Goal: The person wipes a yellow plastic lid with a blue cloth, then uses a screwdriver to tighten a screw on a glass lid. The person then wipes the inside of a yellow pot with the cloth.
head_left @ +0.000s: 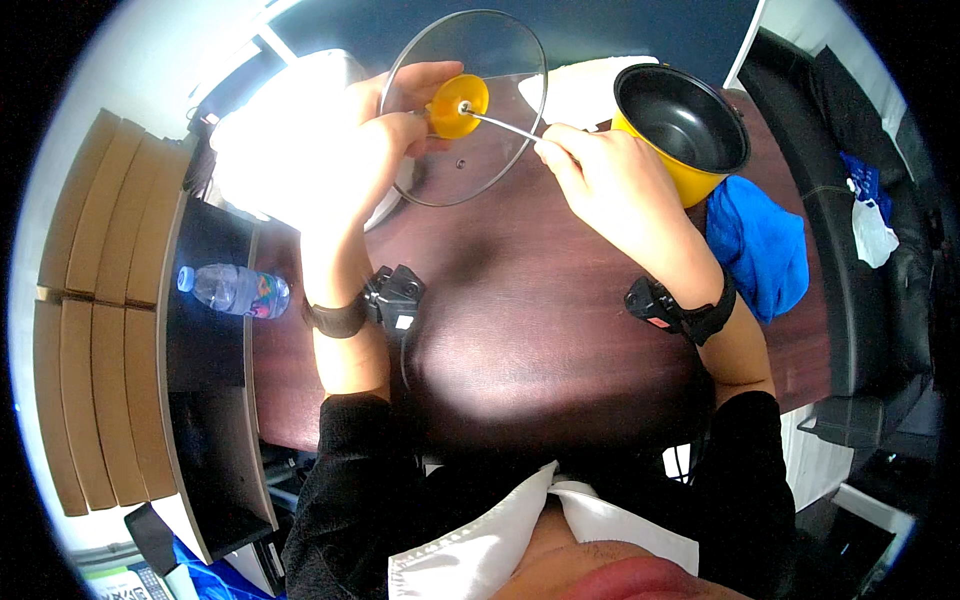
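Note:
My left hand point(385, 135) holds up a round glass lid point(500, 165) with a thin metal rim, its fingers closed around the yellow knob point(447, 112) at the lid's middle. Part of those fingers shows through the glass. In my right hand point(625, 190) is a screwdriver; its thin metal shaft point(508, 126) points left, with the tip at the screw in the knob's centre. The handle is hidden inside the right fist. Just beyond the right hand stands a pot point(690, 187), yellow outside and black inside.
A bunched blue cloth point(755, 245) lies beside the pot on the dark reddish table point(480, 340). At the back left is a large, overexposed white object point(280, 150). A plastic water bottle point(235, 290) lies at the left, near stacked cardboard boxes point(105, 310). A black sofa point(860, 300) borders the right.

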The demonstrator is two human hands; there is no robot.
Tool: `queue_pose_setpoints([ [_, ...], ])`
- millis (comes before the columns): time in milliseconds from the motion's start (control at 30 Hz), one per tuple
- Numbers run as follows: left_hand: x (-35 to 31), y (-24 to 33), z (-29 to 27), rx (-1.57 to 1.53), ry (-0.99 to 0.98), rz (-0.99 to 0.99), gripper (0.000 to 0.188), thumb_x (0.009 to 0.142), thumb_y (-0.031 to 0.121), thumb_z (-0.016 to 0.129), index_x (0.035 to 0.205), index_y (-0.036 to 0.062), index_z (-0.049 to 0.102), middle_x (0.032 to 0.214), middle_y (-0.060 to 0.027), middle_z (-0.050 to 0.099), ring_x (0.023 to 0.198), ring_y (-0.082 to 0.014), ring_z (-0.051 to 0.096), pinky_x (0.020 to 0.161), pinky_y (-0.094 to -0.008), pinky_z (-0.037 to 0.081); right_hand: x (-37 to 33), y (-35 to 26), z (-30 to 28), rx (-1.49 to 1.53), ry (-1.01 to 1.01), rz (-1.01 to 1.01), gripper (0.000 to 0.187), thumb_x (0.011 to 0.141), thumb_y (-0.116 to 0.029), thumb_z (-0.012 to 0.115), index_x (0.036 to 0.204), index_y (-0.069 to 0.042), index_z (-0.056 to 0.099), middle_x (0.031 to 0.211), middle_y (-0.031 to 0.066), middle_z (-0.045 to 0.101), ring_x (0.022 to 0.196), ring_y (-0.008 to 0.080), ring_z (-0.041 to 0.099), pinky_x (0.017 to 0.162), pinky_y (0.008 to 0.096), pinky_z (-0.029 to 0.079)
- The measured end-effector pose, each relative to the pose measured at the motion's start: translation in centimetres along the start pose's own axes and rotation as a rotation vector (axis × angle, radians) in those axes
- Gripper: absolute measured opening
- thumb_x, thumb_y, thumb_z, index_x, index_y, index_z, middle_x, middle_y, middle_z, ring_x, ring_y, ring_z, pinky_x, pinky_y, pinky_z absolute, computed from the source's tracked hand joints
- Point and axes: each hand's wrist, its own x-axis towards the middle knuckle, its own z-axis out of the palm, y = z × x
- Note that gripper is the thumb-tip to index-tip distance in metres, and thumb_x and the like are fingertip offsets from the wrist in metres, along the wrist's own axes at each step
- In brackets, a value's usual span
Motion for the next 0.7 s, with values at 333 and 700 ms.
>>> queue_pose_setpoints([
  [333,0.3,-1.8,0.8,-0.011,0.009,0.037,0.052,0.073,0.006,0.043,0.121,0.0053,0.063,0.11,-0.0147,0.067,0.08,-0.0181,0.061,0.073,-0.0261,0.047,0.0,-0.1,-0.2,-0.079,-0.064,0.035,0.022,0.092,-0.023,0.055,0.082,-0.007,0.064,0.061,0.0178,0.06,0.059,0.0378,0.062,0.055,0.0462,0.05],
  [700,0.1,-1.6,1.1,0.174,0.103,0.29,0.049,0.076,0.009,0.046,0.121,0.007,0.064,0.075,-0.0069,0.062,0.055,-0.0123,0.049,0.053,-0.0266,0.04,0.1,0.8,1.7,1.131,-0.49,0.416,0.029,0.1,-0.028,0.045,0.093,-0.003,0.058,0.062,0.004,0.053,0.044,0.0161,0.047,0.043,0.0304,0.043],
])
